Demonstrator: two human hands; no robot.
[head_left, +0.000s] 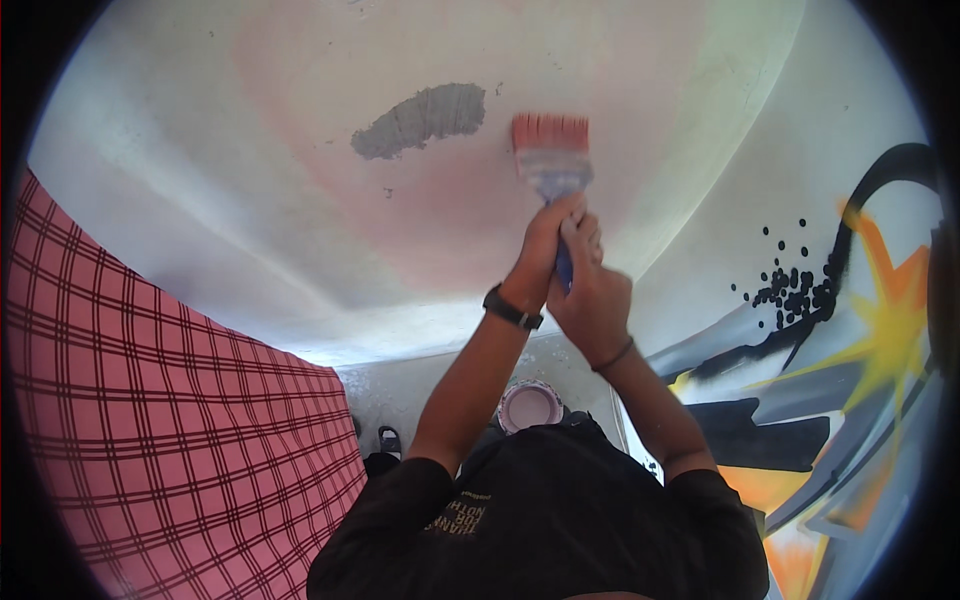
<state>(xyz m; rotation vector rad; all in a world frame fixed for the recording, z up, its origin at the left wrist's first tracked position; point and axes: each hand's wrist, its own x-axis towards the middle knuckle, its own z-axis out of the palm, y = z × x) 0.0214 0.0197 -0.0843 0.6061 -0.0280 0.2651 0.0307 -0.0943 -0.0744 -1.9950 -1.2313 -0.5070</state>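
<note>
Risk first: drips or streaks on the pale wall (pixel 640 60) were judged most likely, to be caused by an overloaded brush (pixel 555 162) or uneven pressure. The grey patch (pixel 425 120), upper centre of the frame, left of the brush, could be coated badly or flaked further, since its edge was seen to be ragged. If the blue handle (pixel 565 268) was wet, it could be twisted out of line. The round tub (pixel 531 383) on the floor (pixel 400 385), lower centre, could be knocked by a careless step, being set close to the body. The colourful mural (pixel 890 330) at the right and the pink checked cloth (pixel 180 400) at the left could be spattered by a wide swing.

The brush was located at upper centre, bristles (pixel 550 133) uppermost, handle angled down. The handle was held by both hands: the left grip (pixel 543 245) was wrapped round it higher up, the right grip (pixel 592 300) just below and touching. Whether the wall was touched by the bristles could not be told. Broad, reddish-pink bristles were noted, separated into strands at the tips, with a whitish smeared band under them and pale smudges on the blue.
</note>
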